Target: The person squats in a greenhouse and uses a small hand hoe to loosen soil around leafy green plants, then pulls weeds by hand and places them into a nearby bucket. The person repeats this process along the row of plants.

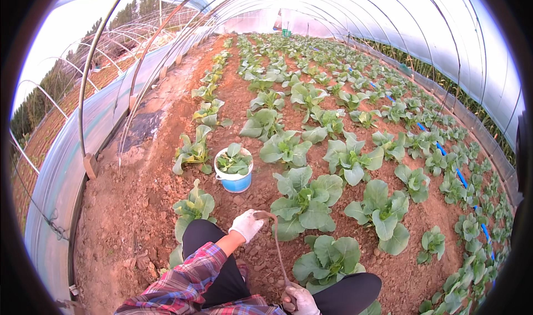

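Note:
I squat on bare soil between rows of leafy brassica plants. My left hand [248,225], in a soiled white glove, grips the far end of a brown hand tool [278,244] with a long, curved metal neck, apparently a hand hoe. Around its near end is my right hand [300,300], also gloved and low in the picture, in front of my knee. Fingers partly hide both ends of the tool. Just right of its neck grows a broad-leaved brassica plant [306,200], and another plant [329,258] stands by my right knee.
Ahead of my left hand a blue and white bucket [236,183] holds cut green leaves [234,161]. A plastic film wall [100,125] with bent hoops [86,73] runs along the left. A blue hose [460,177] crosses the rows on the right. Far off stands a green container [286,33].

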The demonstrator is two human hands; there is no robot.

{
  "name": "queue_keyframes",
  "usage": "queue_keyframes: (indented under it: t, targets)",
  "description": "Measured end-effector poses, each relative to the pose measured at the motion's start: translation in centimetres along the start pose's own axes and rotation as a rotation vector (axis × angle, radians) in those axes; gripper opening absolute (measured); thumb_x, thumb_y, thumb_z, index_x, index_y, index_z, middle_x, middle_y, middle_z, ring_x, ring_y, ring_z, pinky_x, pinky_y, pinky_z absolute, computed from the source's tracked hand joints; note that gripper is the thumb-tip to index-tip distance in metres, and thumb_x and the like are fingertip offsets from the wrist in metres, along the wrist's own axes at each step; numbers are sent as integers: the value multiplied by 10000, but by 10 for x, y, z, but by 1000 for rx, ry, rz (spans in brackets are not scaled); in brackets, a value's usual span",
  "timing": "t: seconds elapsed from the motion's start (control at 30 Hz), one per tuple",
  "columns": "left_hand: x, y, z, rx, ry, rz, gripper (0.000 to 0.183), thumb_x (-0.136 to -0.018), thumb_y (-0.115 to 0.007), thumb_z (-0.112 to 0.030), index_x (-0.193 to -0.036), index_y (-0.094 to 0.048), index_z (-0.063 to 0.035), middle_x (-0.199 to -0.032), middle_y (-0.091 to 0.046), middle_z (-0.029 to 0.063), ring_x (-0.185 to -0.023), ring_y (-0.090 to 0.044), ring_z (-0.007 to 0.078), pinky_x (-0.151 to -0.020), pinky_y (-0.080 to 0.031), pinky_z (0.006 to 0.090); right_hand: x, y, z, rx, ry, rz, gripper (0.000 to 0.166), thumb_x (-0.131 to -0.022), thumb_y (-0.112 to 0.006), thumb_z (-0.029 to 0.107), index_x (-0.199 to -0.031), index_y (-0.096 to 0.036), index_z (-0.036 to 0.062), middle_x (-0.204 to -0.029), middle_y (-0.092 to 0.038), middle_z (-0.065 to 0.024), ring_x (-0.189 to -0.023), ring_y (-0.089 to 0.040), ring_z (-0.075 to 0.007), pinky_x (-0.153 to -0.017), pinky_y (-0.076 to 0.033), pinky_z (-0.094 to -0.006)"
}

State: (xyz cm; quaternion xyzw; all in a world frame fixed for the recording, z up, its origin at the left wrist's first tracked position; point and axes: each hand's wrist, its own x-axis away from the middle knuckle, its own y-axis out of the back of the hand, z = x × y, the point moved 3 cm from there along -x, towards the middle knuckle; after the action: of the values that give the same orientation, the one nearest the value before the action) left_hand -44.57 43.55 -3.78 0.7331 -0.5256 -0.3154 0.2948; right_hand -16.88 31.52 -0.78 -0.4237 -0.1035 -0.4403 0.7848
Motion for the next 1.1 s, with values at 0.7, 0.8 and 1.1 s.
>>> queue_keyframes:
  t: [0.7, 0.8, 1.1]
  targets:
    - [-2, 11, -18, -128, -9, 41, 336, -801, -510, -351, -908, -645, -62, -956, -625, 141, -937, -584, 313, -817, -468, 390, -1, 10, -14, -81, -22, 38, 361, -938, -411, 184, -1256, -490, 35, -583, -439, 11, -379, -327, -76, -352, -256, -210]
    - [-1, 8, -13, -191, -73, 4, 348, -808, -505, -360, -905, -645, -57, -945, -628, 147, -933, -589, 315, -816, -470, 390, 0, 10, -15, -110, -35, 50, 367, -938, -408, 188, -1258, -492, 30, -580, -435, 13, -378, -325, -76, -351, -256, -211]
    - [-5, 6, -9, -141, 86, 140, 430, -819, -512, -408, -969, -632, -24, -873, -646, 192, -899, -614, 319, -808, -480, 371, 2, 11, -13, -126, -11, 67, 361, -935, -409, 193, -1244, -503, 29, -577, -430, 12, -372, -316, -78, -349, -256, -215]
